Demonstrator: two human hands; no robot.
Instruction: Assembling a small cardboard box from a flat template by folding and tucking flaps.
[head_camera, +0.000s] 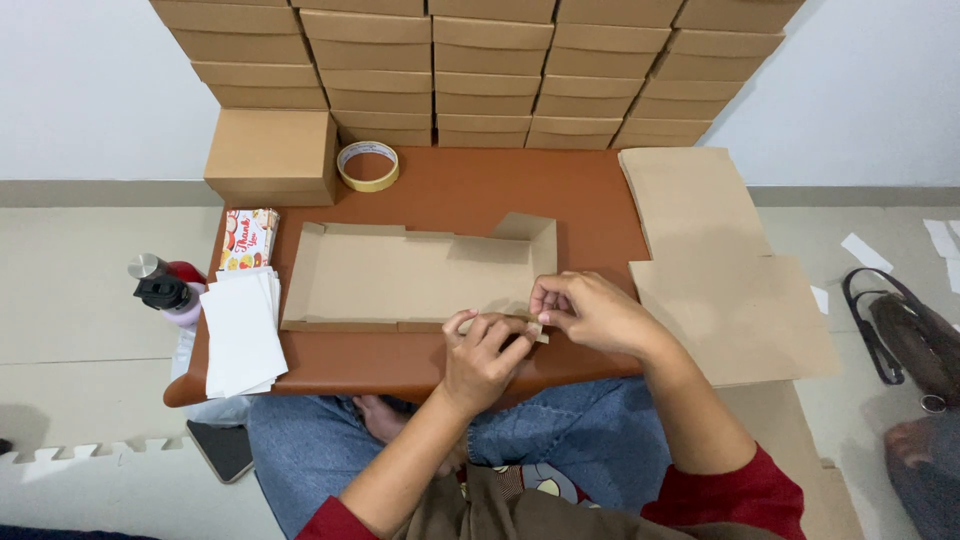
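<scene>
Half-folded cardboard box (400, 278) lay flat on the brown table (470, 190), roughly mid-table, long side along the near edge, w/ its back and side flaps partly raised. Both hands worked at the box's near right corner. Left hand (485, 355) had fingers curled, thumb & forefinger pinched on the near flap edge. Right hand (590, 312) sat just beside it, touching, fingertips closed on a small pale strip (537, 330) at the same corner; can't tell if it was tape or part of the flap. So the box stretched away left & back from the grip, only its near right edge under the fingers.

Near left corner of table: stack of white sheets (240, 335), w/ a small printed card pack (247, 240) behind it. Back left: a finished closed box (272, 155), tape roll (368, 165) just beside it. Flat cardboard blanks (720, 270) overhung the right edge. Stacked folded boxes (480, 70) lined the wall behind the back edge. Bottle (165, 290) stood off the left edge, bag (905, 340) on the floor far right.
</scene>
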